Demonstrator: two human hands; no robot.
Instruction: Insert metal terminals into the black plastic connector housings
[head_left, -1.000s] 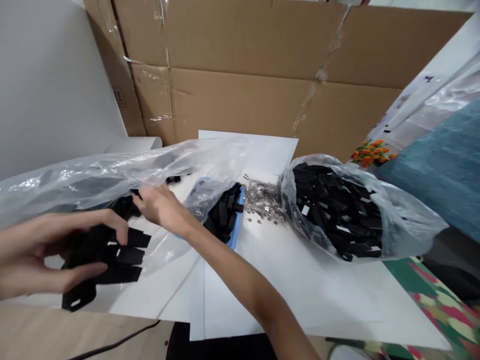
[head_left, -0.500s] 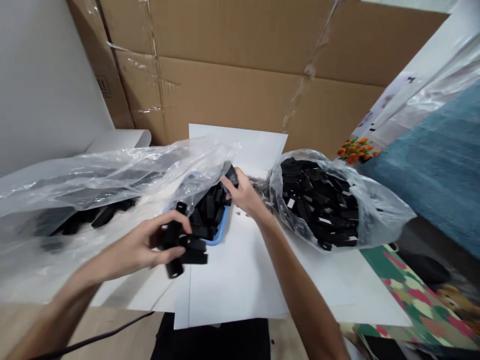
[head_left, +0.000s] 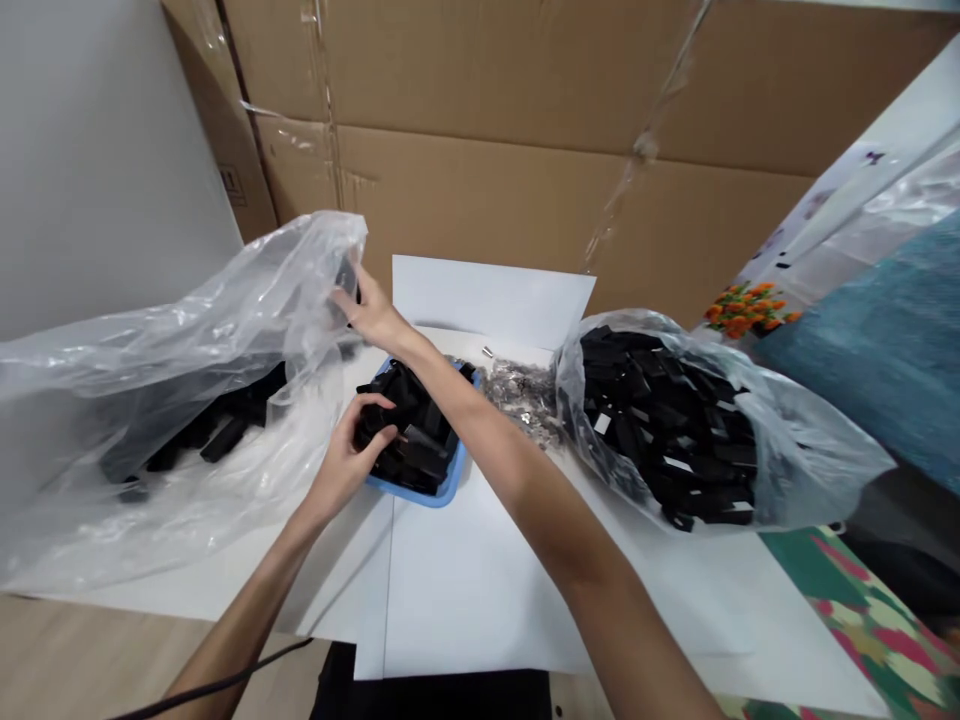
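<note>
Your left hand (head_left: 349, 455), thumb and finger curved apart, touches black parts (head_left: 420, 455) piled in blue basket (head_left: 424, 497); firm hold, cannot tell. Your right hand (head_left: 375, 318) pinches dark piece (head_left: 347, 278) at raised edge of left clear bag (head_left: 300, 250); whether plastic is gripped too, cannot tell. Small metal pieces (head_left: 525, 395) lie between basket and filled right bag (head_left: 806, 450).
</note>
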